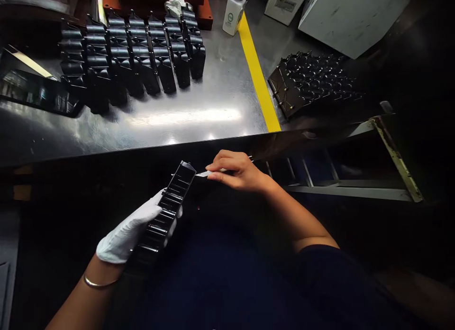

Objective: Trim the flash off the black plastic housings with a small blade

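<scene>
My left hand (138, 221), in a white glove, is wrapped round a long black ribbed plastic part (172, 202) and keeps it tilted below the table's front edge. Bare and closed, my right hand (232, 169) grips a thin knife (202, 174) whose blade points left. The blade tip is at the upper end of the black part, at its right edge; whether it touches cannot be told. Most of the knife's handle is hidden inside my fingers. The lower end of the black part fades into shadow.
On the metal table (213, 93) stand several black ribbed parts (131, 55) in a row. Right of a yellow tape strip (258, 74) lies another group of black parts (313, 81). A white bottle (234, 12), pale boxes (351, 17) and an orange-red block (206, 12) stand behind.
</scene>
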The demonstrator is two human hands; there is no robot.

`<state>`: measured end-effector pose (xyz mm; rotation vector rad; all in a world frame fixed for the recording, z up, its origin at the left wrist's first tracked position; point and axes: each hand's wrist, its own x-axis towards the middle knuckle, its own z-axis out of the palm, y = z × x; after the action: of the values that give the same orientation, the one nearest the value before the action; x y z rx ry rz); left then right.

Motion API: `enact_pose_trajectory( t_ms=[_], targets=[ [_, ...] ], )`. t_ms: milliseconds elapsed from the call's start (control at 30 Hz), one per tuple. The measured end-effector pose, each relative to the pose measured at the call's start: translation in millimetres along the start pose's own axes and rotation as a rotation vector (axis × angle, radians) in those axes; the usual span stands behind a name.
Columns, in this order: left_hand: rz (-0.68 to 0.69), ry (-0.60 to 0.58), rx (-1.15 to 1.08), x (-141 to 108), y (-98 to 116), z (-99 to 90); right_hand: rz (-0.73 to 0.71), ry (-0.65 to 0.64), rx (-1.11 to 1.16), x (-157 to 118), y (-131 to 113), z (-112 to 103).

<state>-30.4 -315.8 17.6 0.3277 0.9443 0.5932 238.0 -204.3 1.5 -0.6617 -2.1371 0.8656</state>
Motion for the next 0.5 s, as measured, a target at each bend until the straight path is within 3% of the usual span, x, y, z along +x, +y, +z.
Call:
enact_pose_trajectory(
  t_ms=[267,400,500],
  targets=[
    [0.072,0.068,0.091,-1.2,-3.8,-9.1,-0.05,-0.291,-0.087,9.4,-2.3,-21.5],
    [0.108,0.02,0.263,-0.3,2.4,-9.5,-0.038,-0.406,-0.117,16.2,-1.4,-25.0],
    [0.041,-0.023,0.278,-0.4,3.3,-7.8,-0.051,-0.412,-0.099,18.6,1.6,-24.8]
  ],
)
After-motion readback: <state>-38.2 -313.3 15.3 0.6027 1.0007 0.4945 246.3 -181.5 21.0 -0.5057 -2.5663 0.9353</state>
